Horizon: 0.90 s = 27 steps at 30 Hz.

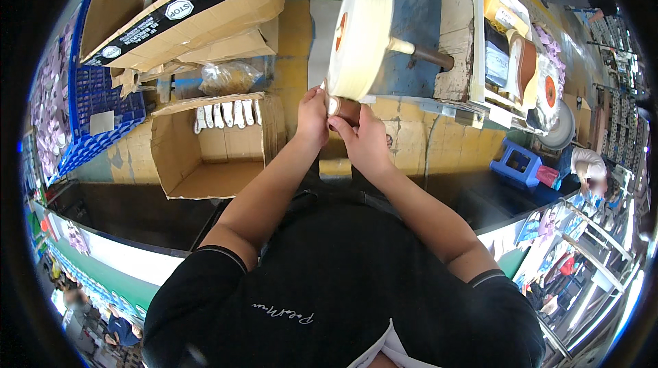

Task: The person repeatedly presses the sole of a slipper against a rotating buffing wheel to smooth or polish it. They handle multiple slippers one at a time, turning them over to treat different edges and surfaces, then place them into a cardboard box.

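A brown shoe sole with a white edge (347, 111) is held between both my hands, right at the lower rim of a large cream buffing wheel (365, 42). My left hand (313, 118) is closed on the sole's left end, fingers pointing up beside the wheel. Closed round its right side is my right hand (365, 140), thumb pressing on the near face. The fingers partly hide the sole, and I cannot tell whether it touches the wheel. A shaft (428, 56) carries the wheel from a blue machine housing (415, 21) on the right.
At left stands an open carton (205, 172) with several white pieces lined up; above it, a larger carton (199, 32) holds more soles. A blue crate (103, 111) is at far left. Right of the machine sits a white tray (480, 45), with a blue plastic stool (515, 163) below.
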Each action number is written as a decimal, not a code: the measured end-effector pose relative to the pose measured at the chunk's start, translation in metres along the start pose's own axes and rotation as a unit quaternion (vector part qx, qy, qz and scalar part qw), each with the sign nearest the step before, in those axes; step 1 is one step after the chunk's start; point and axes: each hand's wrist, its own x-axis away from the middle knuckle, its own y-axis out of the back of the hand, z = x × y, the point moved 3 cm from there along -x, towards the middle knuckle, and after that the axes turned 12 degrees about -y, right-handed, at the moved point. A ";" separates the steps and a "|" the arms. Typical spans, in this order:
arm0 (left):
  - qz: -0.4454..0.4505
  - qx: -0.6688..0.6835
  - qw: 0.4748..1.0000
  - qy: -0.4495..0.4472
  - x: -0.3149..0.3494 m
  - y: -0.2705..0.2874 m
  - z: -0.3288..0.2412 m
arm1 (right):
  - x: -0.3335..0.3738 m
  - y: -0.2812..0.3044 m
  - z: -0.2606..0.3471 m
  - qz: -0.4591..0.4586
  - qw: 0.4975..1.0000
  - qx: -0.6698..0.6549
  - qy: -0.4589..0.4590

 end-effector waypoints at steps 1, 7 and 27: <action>-0.008 -0.019 1.000 0.014 -0.005 -0.001 0.001 | -0.003 -0.002 0.001 -0.003 1.000 -0.004 -0.006; -0.003 -0.011 1.000 0.029 -0.011 -0.004 -0.001 | -0.004 -0.006 0.003 -0.008 1.000 -0.023 0.013; -0.026 0.003 1.000 0.013 -0.006 0.002 -0.011 | -0.001 -0.010 0.008 -0.007 0.998 -0.037 0.048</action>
